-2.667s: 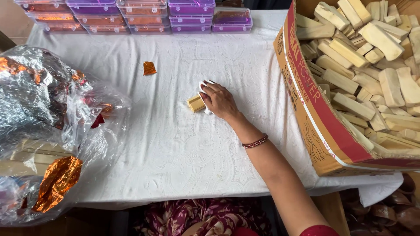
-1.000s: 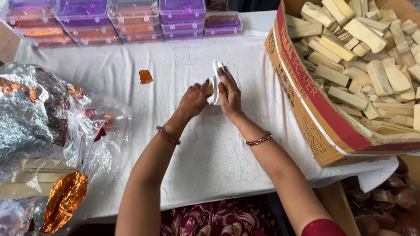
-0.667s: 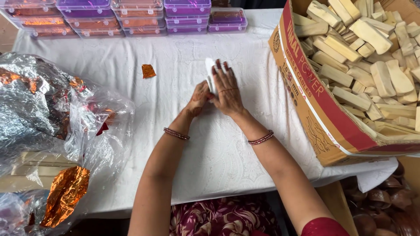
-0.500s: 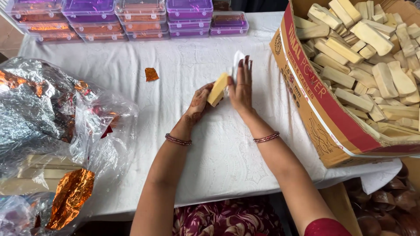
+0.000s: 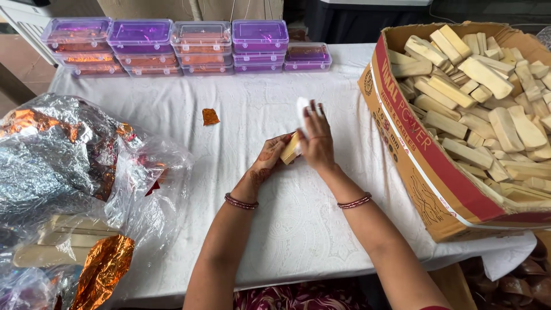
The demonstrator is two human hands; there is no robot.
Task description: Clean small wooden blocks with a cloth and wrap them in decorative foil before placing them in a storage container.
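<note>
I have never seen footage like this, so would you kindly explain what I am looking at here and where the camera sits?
There is no machine here: a person works with two bare hands, and one camera worn on their head looks down at them. The left hand and right hand are together over a table covered in a white cloth. Between them they hold a pale tan block; the right hand also touches a white sheet against it. To the right stands an open cardboard box heaped with similar pale blocks. Along the far edge are stacked clear boxes with purple lids. On the left lies a crumpled plastic bag with silver and orange foil, and a small orange foil scrap lies on the cloth.
</note>
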